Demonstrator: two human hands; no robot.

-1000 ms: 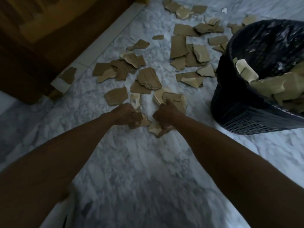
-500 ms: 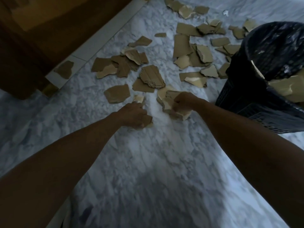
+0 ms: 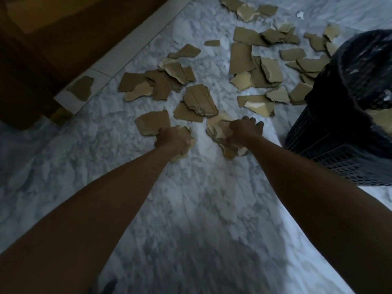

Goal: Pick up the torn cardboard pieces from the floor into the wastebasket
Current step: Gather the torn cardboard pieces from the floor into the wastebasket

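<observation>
Dim marble floor (image 3: pixel 201 209), dark wooden furniture (image 3: pixel 53 39)

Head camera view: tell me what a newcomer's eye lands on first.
Two bare forearms reach down the middle of the frame, the left hand and right hand each gripping torn cardboard just above the marble floor. Beyond them more torn cardboard pieces lie scattered, and a black wastebasket stands at the right edge.

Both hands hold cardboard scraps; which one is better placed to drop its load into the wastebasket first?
Right. The right hand grips scraps nearest the wastebasket; the left hand holds its scraps farther away.
</observation>
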